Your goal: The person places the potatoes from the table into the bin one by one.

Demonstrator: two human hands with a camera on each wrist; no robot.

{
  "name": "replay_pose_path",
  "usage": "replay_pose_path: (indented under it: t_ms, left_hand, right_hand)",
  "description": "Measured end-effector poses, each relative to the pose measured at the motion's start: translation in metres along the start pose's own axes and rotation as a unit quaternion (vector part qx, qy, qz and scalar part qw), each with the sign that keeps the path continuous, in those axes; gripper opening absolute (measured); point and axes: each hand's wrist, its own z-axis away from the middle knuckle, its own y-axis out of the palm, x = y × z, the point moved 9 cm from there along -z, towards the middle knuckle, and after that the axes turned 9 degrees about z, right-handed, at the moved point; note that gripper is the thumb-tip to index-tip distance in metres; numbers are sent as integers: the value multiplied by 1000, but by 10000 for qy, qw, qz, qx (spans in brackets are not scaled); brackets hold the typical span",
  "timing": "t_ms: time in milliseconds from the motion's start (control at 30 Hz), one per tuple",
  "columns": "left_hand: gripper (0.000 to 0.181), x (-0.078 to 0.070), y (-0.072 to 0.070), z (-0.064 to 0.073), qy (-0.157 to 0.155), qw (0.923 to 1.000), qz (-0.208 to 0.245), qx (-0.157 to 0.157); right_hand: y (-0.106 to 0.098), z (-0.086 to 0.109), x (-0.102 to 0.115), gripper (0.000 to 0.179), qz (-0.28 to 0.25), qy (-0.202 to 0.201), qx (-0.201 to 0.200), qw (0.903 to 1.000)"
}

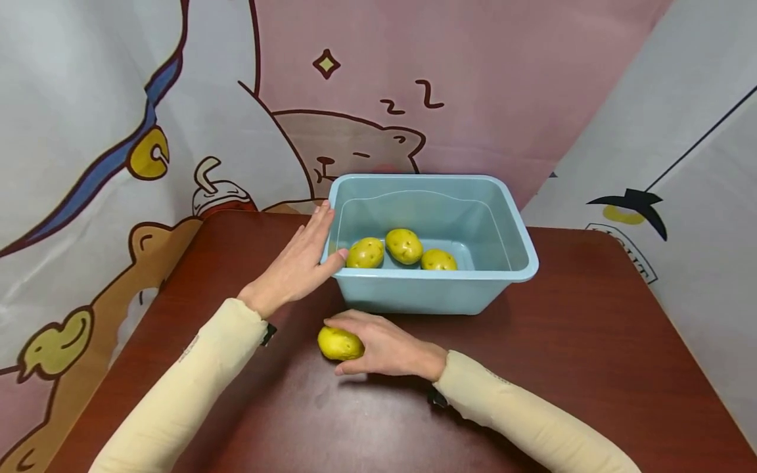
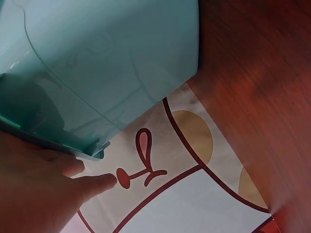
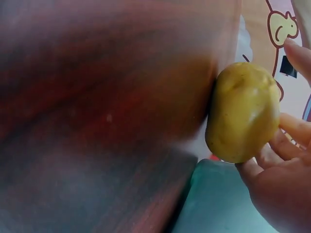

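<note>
A light blue plastic bin [image 1: 414, 292] stands on the table with three yellow potatoes [image 1: 404, 246] inside it. My left hand [image 1: 298, 263] rests against the bin's left side, fingers extended and thumb at the rim near the front corner. In the left wrist view that hand [image 2: 43, 187] is beside the bin's edge [image 2: 58, 145]. Another potato [image 1: 340, 343] lies on the table in front of the bin. Around it is my right hand [image 1: 384, 345]; in the right wrist view its fingers touch the potato [image 3: 243, 114], while the thumb [image 3: 299, 56] stands apart from it.
The reddish-brown wooden table [image 1: 591, 368] carries the bin near its back edge. Behind and beside it hangs a cloth backdrop [image 1: 485, 85] printed with cartoon animals. Both forearms wear cream sleeves [image 1: 195, 368], with a small black device at each wrist.
</note>
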Motion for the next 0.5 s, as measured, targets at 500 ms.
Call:
replay_pose_path:
  t_ms: [500]
  left_hand:
    - [86,-1,-1,-1,5,10000,-16,-73]
  right_hand:
    - [-7,13,7,66,69,-314,324,9990]
